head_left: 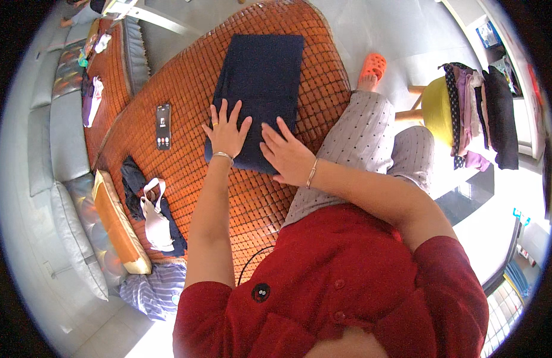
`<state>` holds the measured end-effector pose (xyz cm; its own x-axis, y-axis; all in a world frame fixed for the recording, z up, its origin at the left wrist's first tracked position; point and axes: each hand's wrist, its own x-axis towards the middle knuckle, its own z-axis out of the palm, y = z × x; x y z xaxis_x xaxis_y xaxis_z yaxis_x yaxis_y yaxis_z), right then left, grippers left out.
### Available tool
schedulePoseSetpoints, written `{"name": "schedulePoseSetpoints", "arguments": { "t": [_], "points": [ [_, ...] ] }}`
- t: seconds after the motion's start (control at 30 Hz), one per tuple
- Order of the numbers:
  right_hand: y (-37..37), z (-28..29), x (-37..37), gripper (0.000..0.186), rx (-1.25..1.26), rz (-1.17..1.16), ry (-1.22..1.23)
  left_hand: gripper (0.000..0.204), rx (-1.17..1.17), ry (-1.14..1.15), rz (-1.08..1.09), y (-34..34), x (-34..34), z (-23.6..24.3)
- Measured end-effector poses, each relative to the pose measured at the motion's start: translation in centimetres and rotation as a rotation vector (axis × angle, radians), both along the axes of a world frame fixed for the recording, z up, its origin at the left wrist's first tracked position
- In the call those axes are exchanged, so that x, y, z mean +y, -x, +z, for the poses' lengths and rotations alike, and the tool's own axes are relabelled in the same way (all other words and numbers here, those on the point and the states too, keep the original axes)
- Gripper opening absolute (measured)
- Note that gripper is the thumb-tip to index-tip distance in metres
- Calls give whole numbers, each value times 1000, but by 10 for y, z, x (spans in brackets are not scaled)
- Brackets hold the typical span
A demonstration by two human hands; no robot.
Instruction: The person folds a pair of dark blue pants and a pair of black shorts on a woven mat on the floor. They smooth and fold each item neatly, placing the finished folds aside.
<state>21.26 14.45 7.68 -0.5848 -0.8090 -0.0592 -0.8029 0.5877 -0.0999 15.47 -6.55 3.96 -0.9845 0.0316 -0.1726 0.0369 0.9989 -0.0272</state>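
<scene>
A dark navy garment (pixel 261 65), folded into a long rectangle, lies flat on the brown woven tile mat (pixel 323 71). Its exact kind cannot be told from the folds. My left hand (pixel 229 130) rests palm down on its near left part with the fingers spread. Close by, my right hand (pixel 288 156) lies flat on the near right part, fingers stretched out and slightly apart. Neither hand grips the cloth. The near end of the garment is partly hidden under my hands.
Left of the garment lies a phone (pixel 163 126). Nearer to me are a white bra (pixel 157 224) on dark clothing, an orange-and-cream cushion (pixel 117 221) and striped cloth (pixel 153 289). Several garments (pixel 467 113) hang over a yellow stool (pixel 434 113) at the right.
</scene>
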Motion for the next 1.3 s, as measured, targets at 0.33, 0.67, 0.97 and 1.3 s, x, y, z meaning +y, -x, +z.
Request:
{"name": "schedulePoseSetpoints", "arguments": {
  "t": [0.33,0.67,0.97,1.3],
  "points": [
    [26,-11,30,41,-126,95,-82,45,-270,-198,-75,-26,-46,32],
    [92,-30,74,77,130,449,-3,99,-106,-28,-309,-93,-63,23],
    [95,-21,75,58,-268,419,42,85,-146,-337,-252,-85,-68,22],
    [165,18,51,44,-1087,-244,423,36,-321,-1226,522,-102,-100,-16]
  ]
}}
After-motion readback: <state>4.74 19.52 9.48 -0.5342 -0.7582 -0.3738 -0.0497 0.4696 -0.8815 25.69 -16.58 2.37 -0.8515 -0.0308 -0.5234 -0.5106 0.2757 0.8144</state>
